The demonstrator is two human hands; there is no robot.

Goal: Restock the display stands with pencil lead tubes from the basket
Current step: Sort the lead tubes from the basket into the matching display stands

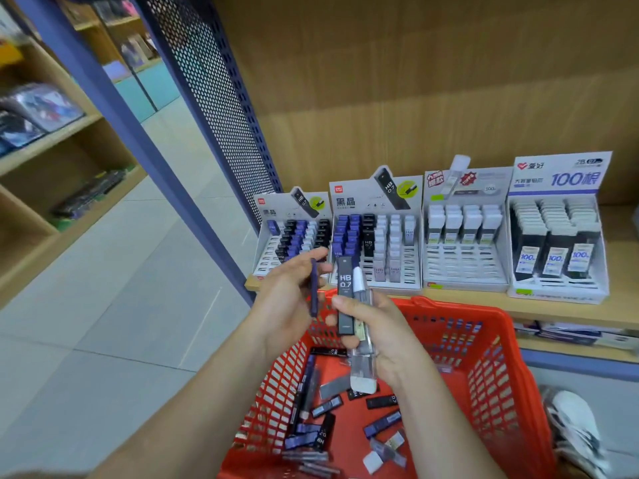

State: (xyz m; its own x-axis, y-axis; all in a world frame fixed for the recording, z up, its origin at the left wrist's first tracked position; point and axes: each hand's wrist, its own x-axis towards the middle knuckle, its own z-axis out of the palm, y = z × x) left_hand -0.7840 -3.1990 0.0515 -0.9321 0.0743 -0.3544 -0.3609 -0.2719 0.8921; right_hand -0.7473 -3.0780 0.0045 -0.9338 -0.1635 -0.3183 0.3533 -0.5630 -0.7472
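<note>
Pinching a slim blue tube upright between thumb and fingertips, the left hand keeps it apart from the others, probably as the next piece to slot in. Just right of that pinch, the right hand is clamped on a small bundle. Its thumb presses a black tube marked HB 0.7, a white-capped tube lies beside that, and a larger clear tube runs down out of the palm. The labels face up, which likely lets the kinds be read and sorted in the hand.

Directly beneath both grips sits the red basket, with loose tubes scattered on its floor, so a dropped piece would fall back in.

Beyond the grips, four display stands line the wooden shelf. The first stand, just past the left fingertips, holds blue and black rows. The second stand, behind the right-hand bundle, has blue, black and pale columns with open slots in front. Further right, the third stand has empty front rows, and the fourth stand looks full.
</note>
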